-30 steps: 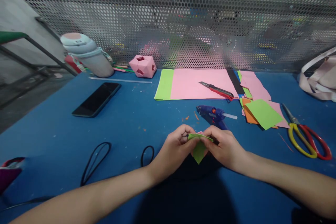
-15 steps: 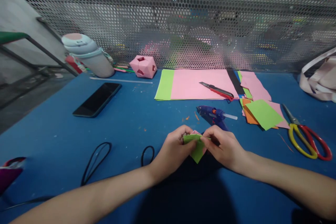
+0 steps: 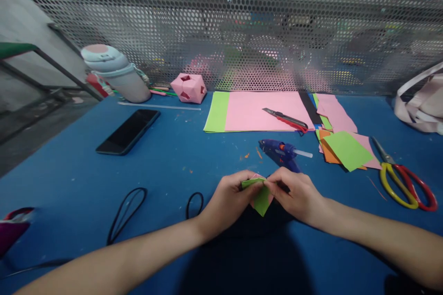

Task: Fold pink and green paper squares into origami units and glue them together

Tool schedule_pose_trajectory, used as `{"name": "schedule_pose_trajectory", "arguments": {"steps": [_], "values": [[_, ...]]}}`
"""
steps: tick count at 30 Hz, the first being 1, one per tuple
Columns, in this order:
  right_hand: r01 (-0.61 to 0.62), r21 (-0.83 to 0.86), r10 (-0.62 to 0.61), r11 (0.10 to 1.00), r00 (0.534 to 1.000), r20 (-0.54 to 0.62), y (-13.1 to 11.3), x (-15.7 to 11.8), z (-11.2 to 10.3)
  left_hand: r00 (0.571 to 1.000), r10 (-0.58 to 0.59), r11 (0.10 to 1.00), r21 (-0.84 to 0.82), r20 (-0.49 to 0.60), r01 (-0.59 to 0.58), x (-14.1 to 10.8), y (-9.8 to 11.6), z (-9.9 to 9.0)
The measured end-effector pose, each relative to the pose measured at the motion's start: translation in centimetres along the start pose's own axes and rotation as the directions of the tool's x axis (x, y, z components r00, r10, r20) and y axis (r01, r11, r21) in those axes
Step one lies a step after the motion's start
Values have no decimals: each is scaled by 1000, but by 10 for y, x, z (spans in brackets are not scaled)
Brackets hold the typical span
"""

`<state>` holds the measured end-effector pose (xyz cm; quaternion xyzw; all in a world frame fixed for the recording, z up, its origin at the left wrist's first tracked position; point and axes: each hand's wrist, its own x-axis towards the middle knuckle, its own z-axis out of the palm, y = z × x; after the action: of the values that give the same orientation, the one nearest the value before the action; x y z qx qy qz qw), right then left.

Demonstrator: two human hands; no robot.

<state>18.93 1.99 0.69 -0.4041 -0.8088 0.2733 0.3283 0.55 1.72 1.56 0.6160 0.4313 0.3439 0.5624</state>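
Note:
Between my two hands is a small folded paper piece [image 3: 262, 203], green with some pink showing at its edges. My left hand [image 3: 231, 200] pinches its left side between thumb and fingers. On the other side, my right hand [image 3: 296, 193] pinches the upper right edge, thumb against fingertips. The piece is held just above the blue table, one corner pointing toward me. Part of it is hidden behind my fingers. Just beyond my right hand lies a blue glue gun [image 3: 282, 151] with a clear glue stick in its back.
Pink sheets [image 3: 256, 106] carry a red box cutter [image 3: 287, 120]. Paper squares [image 3: 349, 150] and scissors [image 3: 404, 184] lie right. Leftward are a phone [image 3: 128, 132], a bottle [image 3: 119, 76], a pink paper ball [image 3: 189, 88] and a black cable [image 3: 126, 214]. A perforated metal panel [image 3: 155, 23] stands behind.
Both hands keep their pinch on the folded paper. Its lower green corner has shifted slightly, and a little more pink shows along its left edge. Nothing else on the table has moved.

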Motion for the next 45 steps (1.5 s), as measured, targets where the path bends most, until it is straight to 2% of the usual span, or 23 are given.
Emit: {"name": "schedule_pose_trajectory", "arguments": {"steps": [5,8,10,12,14,17,20,24,28,31,33,36,39,41,43,45], "values": [[-3,-150,15,989,997,78,-7,2,-10,999,-40,999,-15,-35,39,5,-2,-6],[150,-244,-126,958,986,111,-7,-3,-22,984,-118,991,-77,-133,109,10,-4,-10],[281,-310,-251,908,959,132,-3,-10,-32,969,-155,984,-122,-194,133,13,-6,-12],[340,-376,-315,862,940,128,4,-18,-42,960,-174,977,-161,-218,140,16,-9,-13],[286,-434,-281,854,957,76,13,-24,-51,958,-181,975,-169,-223,145,18,-9,-13],[57,-450,-83,891,996,-39,27,-23,-58,958,-173,979,-150,-230,141,20,-7,-11],[-103,-385,86,917,994,-63,37,-11,-54,958,-155,983,-130,-242,127,19,-4,-10],[-209,-300,212,931,977,-24,40,10,-40,953,-140,989,-78,-268,123,20,-2,-11],[-293,-211,291,933,956,-43,40,18,-30,951,-125,992,-56,-284,113,23,-6,-15],[-366,-71,362,928,930,-64,37,16,-29,947,-108,994,-36,-301,102,26,-9,-18],[-373,51,376,926,924,-66,31,14,-30,944,-109,994,-34,-310,103,27,-9,-19],[-334,140,348,932,933,-93,17,7,-33,943,-106,994,-54,-316,93,28,-10,-19],[-231,82,239,969,966,-99,3,-2,-34,943,-100,994,-74,-317,80,29,-11,-18],[-117,-5,116,993,993,-29,-2,-7,-33,946,-108,993,-78,-306,88,29,-11,-18],[-16,-86,19,996,999,35,-3,-10,-32,945,-121,992,-77,-303,103,30,-10,-17],[32,-144,-21,989,997,79,-2,-12,-31,943,-129,991,-70,-308,112,30,-10,-17]]}}
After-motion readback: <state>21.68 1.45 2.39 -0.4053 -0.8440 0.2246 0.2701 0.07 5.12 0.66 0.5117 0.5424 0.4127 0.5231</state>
